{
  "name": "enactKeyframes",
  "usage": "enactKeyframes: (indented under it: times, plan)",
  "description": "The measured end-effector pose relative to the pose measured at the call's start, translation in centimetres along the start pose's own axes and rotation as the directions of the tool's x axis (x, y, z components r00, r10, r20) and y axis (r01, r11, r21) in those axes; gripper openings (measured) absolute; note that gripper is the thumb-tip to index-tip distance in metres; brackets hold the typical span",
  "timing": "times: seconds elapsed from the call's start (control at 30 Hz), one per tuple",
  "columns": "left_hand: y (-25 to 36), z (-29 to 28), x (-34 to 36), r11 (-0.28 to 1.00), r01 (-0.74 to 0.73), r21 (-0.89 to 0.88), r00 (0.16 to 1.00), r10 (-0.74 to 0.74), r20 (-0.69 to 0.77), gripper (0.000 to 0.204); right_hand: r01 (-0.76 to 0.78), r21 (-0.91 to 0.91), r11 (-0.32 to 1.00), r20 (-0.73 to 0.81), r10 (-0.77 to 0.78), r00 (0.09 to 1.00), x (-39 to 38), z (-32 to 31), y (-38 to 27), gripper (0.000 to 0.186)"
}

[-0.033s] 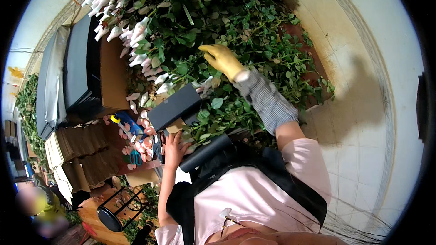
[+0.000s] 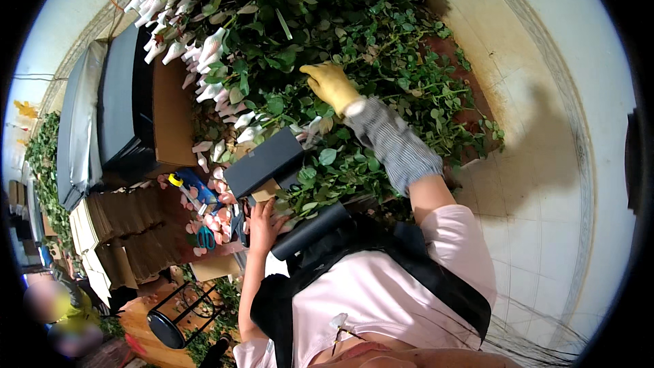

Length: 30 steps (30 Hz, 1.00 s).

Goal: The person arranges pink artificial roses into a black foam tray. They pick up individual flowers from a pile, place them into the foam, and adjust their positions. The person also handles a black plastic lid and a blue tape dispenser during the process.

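My right hand (image 2: 331, 87), in a yellow glove with a grey knitted sleeve, reaches over a deep heap of leafy green rose stems (image 2: 381, 41). Its fingers point left, somewhat bent, and I see nothing held in them. Bare, my left hand (image 2: 263, 226) rests at the near edge of the table with its fingers apart. Their tips touch or lie just beside a small brown cardboard piece (image 2: 266, 191) under a long dark grey box (image 2: 264, 162). Rose heads in white and pink sleeves (image 2: 212, 48) line the left side of the heap.
Left of the heap stand large dark sheets (image 2: 126, 95) and a stack of folded brown cardboard (image 2: 129, 225). Teal-handled scissors (image 2: 205, 237) lie among pink petals (image 2: 223, 215). A black roll (image 2: 310, 230) sits before me; a black stool (image 2: 165, 329) and another person (image 2: 78, 313) are lower left.
The gap between my right thumb and fingers has narrowed, and that forearm has shifted slightly left. My left hand stays nearly in place.
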<state>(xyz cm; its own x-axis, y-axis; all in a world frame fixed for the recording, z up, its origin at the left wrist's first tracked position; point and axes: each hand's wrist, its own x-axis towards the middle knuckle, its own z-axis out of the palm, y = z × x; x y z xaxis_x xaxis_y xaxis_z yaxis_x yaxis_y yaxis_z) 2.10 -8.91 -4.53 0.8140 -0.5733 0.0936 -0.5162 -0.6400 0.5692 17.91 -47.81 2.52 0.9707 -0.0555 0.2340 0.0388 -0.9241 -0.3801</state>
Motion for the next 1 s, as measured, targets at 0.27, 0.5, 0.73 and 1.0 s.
enactKeyframes:
  times: [0.27,0.5,0.73,1.0]
  plan:
    - [-0.6,0.5,-0.1,0.999,0.018,-0.030,1.000,-0.017,0.014,0.066,0.083,-0.433,0.898,-0.158,-0.167,0.973,3.4,2.9,1.7,0.034]
    - [0.1,0.5,-0.3,0.993,0.075,-0.091,0.997,-0.077,-0.020,0.071,0.412,0.090,0.907,-0.258,-0.378,0.889,-2.7,-11.2,0.1,0.038]
    - [-0.4,0.3,-0.5,0.999,0.030,0.031,0.999,-0.031,0.025,0.067,0.262,-0.052,0.964,0.350,-0.228,0.909,-16.3,-4.5,-1.5,0.033]
    - [1.7,-2.5,1.3,0.929,-0.130,0.347,0.989,0.146,-0.021,0.061,0.099,-0.185,0.978,0.008,-0.100,0.995,-21.2,-1.5,-4.3,0.018]
